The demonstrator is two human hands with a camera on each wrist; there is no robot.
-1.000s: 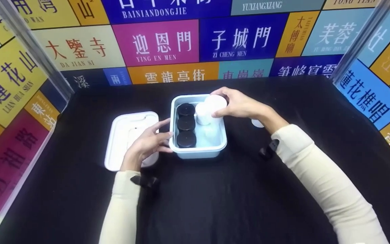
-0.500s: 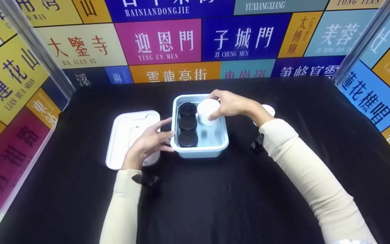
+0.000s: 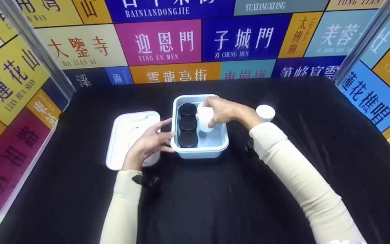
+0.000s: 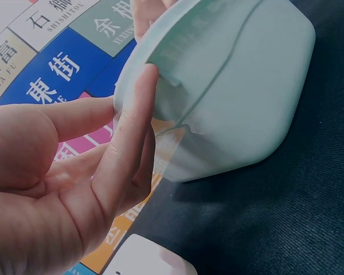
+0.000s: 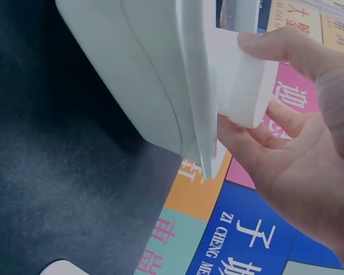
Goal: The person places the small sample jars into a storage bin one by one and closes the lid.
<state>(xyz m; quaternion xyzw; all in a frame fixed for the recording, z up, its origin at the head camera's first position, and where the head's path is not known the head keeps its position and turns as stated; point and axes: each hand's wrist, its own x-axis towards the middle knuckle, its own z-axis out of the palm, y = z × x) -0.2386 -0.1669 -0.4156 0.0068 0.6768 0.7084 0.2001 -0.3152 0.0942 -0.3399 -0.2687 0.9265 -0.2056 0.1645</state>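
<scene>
A pale blue-green rectangular tub (image 3: 200,154) stands in the middle of the table. Several black round lids (image 3: 187,122) form a row along its left side. With extended fingers my left hand (image 3: 149,140) touches the tub's left side near the rim, as the left wrist view (image 4: 103,166) also shows. My right hand (image 3: 227,109) grips a white cylindrical jar (image 3: 205,119) between thumb and fingers inside the tub's right half. In the right wrist view the jar (image 5: 241,86) rises above the rim. Part of another white jar (image 3: 200,105) shows behind it.
A white tub lid (image 3: 118,145) lies flat left of the tub, partly behind my left hand. One more white jar (image 3: 265,112) stands on the black cloth (image 3: 195,203) beyond my right forearm. Walls with coloured lettered panels (image 3: 161,40) enclose the back and sides.
My right hand has lowered the white jar into the tub and shifted it toward me, in front of the other white jar. The jar on the right has come into fuller view. The left hand stays put.
</scene>
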